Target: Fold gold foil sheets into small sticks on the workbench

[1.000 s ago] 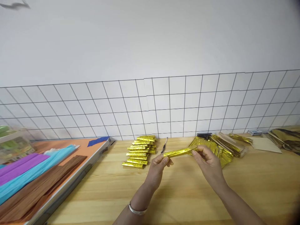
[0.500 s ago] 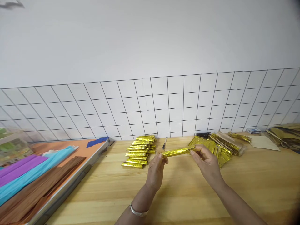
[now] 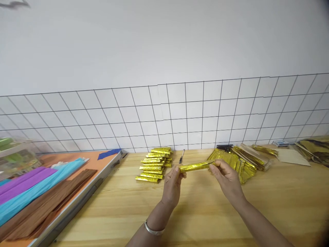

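A narrow folded strip of shiny gold foil (image 3: 196,166) is stretched between my two hands, above the wooden table (image 3: 200,219). My left hand (image 3: 172,187) pinches its left end, thumb on top. At the right end, the thumb and fingers of my right hand (image 3: 228,176) are closed on the strip. Just left of my left hand lies a stack of folded gold strips (image 3: 153,166), fanned out on the table. Behind my right hand is a pile of gold foil pieces (image 3: 228,159), partly covered by that hand.
A pen (image 3: 182,156) lies behind the held strip. An orange-topped board (image 3: 74,178) with brown, blue and purple crepe paper fills the left. Farther right are a beige sheet (image 3: 293,157), a small box (image 3: 280,143) and crumpled gold material (image 3: 315,151).
The view has shifted slightly, so things on the table appear a little farther right. Both hands keep their hold on the strip, nearly unmoved.
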Available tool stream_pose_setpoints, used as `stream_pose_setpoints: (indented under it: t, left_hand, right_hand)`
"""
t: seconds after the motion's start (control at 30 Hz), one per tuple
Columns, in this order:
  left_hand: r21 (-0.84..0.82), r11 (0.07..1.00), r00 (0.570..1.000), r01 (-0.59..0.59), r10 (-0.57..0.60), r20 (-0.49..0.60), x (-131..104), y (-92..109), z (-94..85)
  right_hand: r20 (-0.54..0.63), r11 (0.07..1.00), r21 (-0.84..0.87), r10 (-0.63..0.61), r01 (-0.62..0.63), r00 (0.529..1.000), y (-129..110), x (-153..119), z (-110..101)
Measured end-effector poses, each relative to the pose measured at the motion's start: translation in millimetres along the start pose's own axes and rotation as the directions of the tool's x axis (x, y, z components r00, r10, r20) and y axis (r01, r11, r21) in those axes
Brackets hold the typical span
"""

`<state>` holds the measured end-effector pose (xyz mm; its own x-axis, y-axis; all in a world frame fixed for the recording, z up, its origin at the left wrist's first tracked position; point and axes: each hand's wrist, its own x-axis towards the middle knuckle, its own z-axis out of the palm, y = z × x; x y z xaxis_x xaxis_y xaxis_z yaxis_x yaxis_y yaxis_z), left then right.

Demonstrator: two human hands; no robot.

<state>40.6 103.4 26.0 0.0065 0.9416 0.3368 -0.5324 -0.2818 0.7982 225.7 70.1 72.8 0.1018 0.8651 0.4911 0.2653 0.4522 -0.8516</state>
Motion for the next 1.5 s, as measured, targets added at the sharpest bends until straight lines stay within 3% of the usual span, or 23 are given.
stream_pose_setpoints:
  t: [0.2, 0.37, 0.6, 0.83, 1.07, 1.23, 1.37, 1.5]
  left_hand:
    - [0.240, 0.970, 0.999, -0.045, 0.036, 0.041, -2.0, 3.9, 2.0]
    - [0.343, 0.938, 0.999, -0.047, 0.048, 0.006, -3.0, 7.6, 3.1]
    - [0.380, 0.921, 0.996, -0.084, 0.062, 0.068, -2.5, 9.9, 4.5]
    - [0.268, 0.963, 0.999, -0.002, -0.008, 0.037, 0.6, 1.3, 1.9]
    - [0.218, 0.974, 0.998, 0.060, -0.057, -0.019, 4.6, -4.3, -3.2]
    - [0.216, 0.973, 0.997, 0.080, -0.076, -0.027, 5.8, -4.2, -5.0]
    - [0.194, 0.975, 0.993, 0.109, -0.113, 0.014, 6.3, -4.7, -5.6]
    - [0.095, 0.984, 0.989, 0.149, -0.150, 0.009, 8.0, -6.1, -6.8]
  right_hand:
    - [-0.003, 0.994, 0.063, 0.089, -0.088, 0.996, 2.8, -1.7, 1.3]
    - [-0.049, 0.984, 0.094, 0.155, -0.150, 0.987, 10.6, -0.7, 2.8]
    - [-0.074, 0.965, 0.194, 0.195, -0.177, 0.978, 18.2, -0.2, 3.6]
    - [-0.016, 0.992, 0.022, 0.126, -0.126, 0.992, 12.9, -4.8, 8.3]
    - [-0.060, 0.993, 0.024, 0.117, -0.115, 0.991, 25.2, -5.7, 16.6]
    - [-0.168, 0.996, -0.077, 0.022, -0.035, 0.986, 24.8, -0.2, 12.4]
    - [-0.009, 0.973, -0.220, -0.079, 0.075, 0.997, 25.9, 3.1, 7.6]
    - [0.116, 0.959, -0.249, -0.109, 0.136, 0.987, 32.6, 2.6, 8.5]
